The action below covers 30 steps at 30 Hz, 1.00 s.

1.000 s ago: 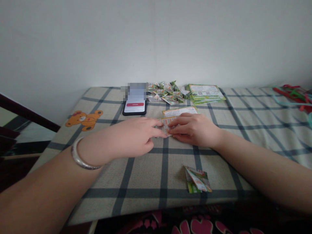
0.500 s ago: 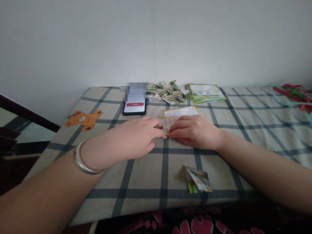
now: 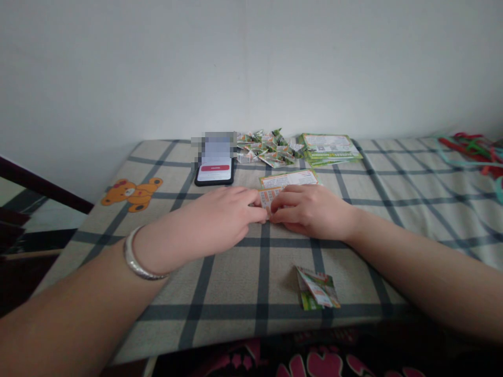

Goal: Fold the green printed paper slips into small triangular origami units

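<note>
A printed paper leaflet (image 3: 288, 178) with a green edge lies in the middle of the table, its near part turned up to show orange print. My left hand (image 3: 228, 217), with a silver bangle at the wrist, is closed on the leaflet's left end. On the right part of the near edge, my right hand (image 3: 312, 212) grips the paper with bent fingers. Both sets of fingertips nearly meet, and the palms hide some of the leaflet. Closer to the table's front edge lies a small folded paper piece (image 3: 317, 289).
A phone (image 3: 214, 170) with a lit screen lies behind my left hand. Beside it is a pile of folded paper pieces (image 3: 271, 147), then a stack of leaflets (image 3: 332, 146). Red and green strips (image 3: 477, 149) lie far right. A bear picture (image 3: 132, 194) is at left on the checked tablecloth (image 3: 231, 293).
The whole view has shifted slightly. Both hands keep nearly the same hold on the leaflet, and the other things stay in place.
</note>
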Available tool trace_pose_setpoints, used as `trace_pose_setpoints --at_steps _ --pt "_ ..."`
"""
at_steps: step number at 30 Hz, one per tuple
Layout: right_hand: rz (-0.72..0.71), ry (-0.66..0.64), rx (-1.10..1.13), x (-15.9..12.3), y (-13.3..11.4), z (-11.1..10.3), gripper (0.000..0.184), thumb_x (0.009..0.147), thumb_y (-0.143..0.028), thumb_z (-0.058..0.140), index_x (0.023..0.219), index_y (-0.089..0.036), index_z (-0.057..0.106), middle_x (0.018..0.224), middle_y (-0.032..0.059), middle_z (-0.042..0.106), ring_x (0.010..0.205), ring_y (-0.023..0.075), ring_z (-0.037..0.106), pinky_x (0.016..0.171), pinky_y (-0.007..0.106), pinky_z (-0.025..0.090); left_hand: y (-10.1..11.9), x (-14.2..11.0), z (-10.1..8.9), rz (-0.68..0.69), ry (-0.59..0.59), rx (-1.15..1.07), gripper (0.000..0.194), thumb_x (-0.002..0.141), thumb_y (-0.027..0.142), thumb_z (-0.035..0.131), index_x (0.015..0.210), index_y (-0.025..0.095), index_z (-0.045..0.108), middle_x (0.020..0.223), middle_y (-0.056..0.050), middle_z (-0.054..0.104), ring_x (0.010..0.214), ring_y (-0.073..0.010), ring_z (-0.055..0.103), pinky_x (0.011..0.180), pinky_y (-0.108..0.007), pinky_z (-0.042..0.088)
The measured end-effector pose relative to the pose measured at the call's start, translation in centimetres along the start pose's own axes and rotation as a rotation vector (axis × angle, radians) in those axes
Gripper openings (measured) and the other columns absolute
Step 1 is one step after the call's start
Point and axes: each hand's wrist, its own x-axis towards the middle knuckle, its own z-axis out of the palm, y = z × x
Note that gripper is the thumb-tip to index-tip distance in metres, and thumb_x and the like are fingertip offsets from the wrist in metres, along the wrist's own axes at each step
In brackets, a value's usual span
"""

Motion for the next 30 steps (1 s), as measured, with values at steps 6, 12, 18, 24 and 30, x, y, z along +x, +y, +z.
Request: trace_pose_setpoints --at_steps 6,12,18,24,30 --pt "0.013 -0.042 0.016 -0.2 0.1 -0.3 0.022 0.095 -0.021 0.05 0.102 -0.023 0.071 0.103 0.0045 0.068 0.094 0.0187 0.061 0.073 0.031 0.046 -0.3 0.1 -0.1 0.01 -0.016 -0.056 0.031 0.083 0.007 0.048 0.1 0.026 0.066 0.107 -0.004 0.061 0.106 -0.0227 0.056 0.09 -0.04 0.046" --pt "0.034 -0.069 0.055 -0.4 0.2 -0.6 0.021 0.094 -0.021 0.052 0.103 -0.023 0.07 0.102 0.0029 0.068 0.093 0.0183 0.062 0.069 0.03 0.044 -0.5 0.1 0.1 0.012 0.005 -0.098 0.034 0.083 0.006 0.047 0.099 0.026 0.068 0.107 -0.003 0.062 0.103 -0.0204 0.058 0.09 -0.038 0.047" --pt "0.096 -0.145 0.079 -0.5 0.2 -1.2 0.019 0.092 -0.019 0.052 0.094 -0.021 0.071 0.1 0.0028 0.068 0.09 0.0168 0.062 0.066 0.028 0.04 -0.9 0.1 0.1 0.034 0.013 -0.147 0.036 0.084 0.005 0.044 0.097 0.026 0.07 0.109 -0.001 0.064 0.104 -0.0187 0.059 0.093 -0.036 0.046" --pt "0.125 -0.161 0.149 -0.9 0.6 -1.4 0.018 0.09 -0.018 0.056 0.096 -0.023 0.072 0.101 0.0023 0.068 0.092 0.0163 0.061 0.069 0.027 0.041 -1.2 -0.1 0.3 0.028 0.018 -0.178 0.037 0.084 0.007 0.044 0.099 0.027 0.071 0.112 0.0 0.065 0.105 -0.0181 0.06 0.096 -0.036 0.047" --pt "0.129 -0.135 0.191 -1.2 0.8 -1.8 0.018 0.086 -0.015 0.06 0.095 -0.023 0.073 0.102 0.0027 0.069 0.088 0.0156 0.06 0.072 0.028 0.041 -1.2 -0.2 0.4 0.006 0.009 -0.173 0.038 0.083 0.007 0.045 0.097 0.028 0.073 0.116 0.0 0.065 0.106 -0.0183 0.062 0.096 -0.037 0.048"
